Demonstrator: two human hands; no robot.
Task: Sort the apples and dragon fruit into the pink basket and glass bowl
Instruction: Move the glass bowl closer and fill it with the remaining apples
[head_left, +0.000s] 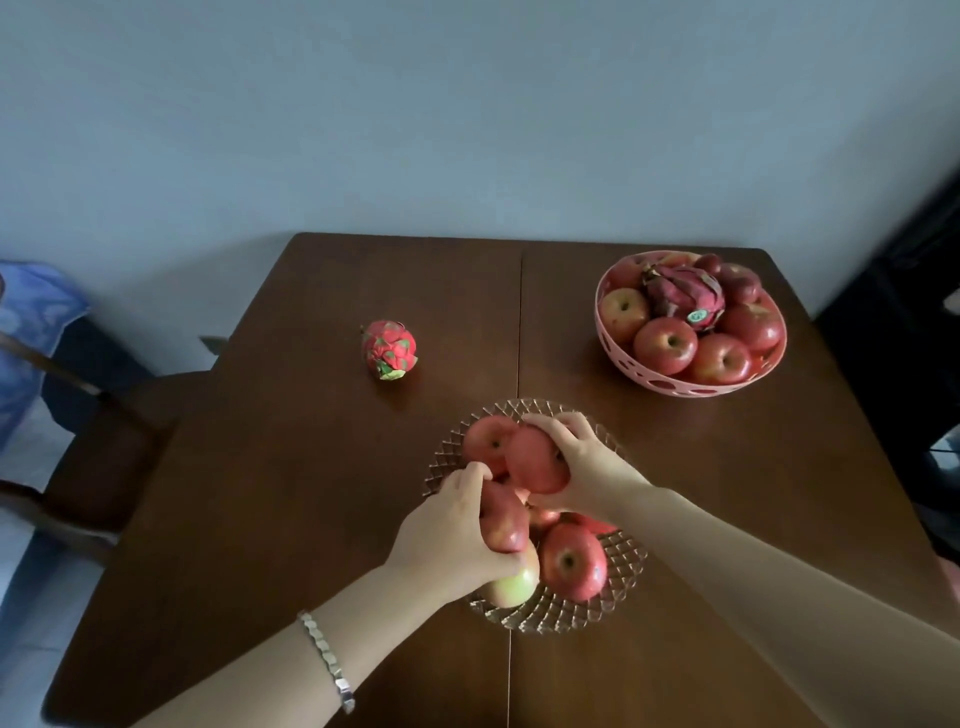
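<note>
A cut-glass bowl (618, 597) near the table's front holds several red apples. My left hand (447, 535) grips one red apple (503, 522) over the bowl. My right hand (582, 467) curls round another red apple (535, 460) just above it. A greenish apple (514, 587) and a red apple (571, 561) lie in the bowl below. The pink basket (670, 384) at the back right holds several apples and a dark dragon fruit (685, 293). A second dragon fruit (389, 349) lies alone on the table to the left.
The brown wooden table (270, 493) stands against a pale wall. A chair (104, 441) with blue cloth is at the left edge. Dark furniture (914, 312) stands at the right.
</note>
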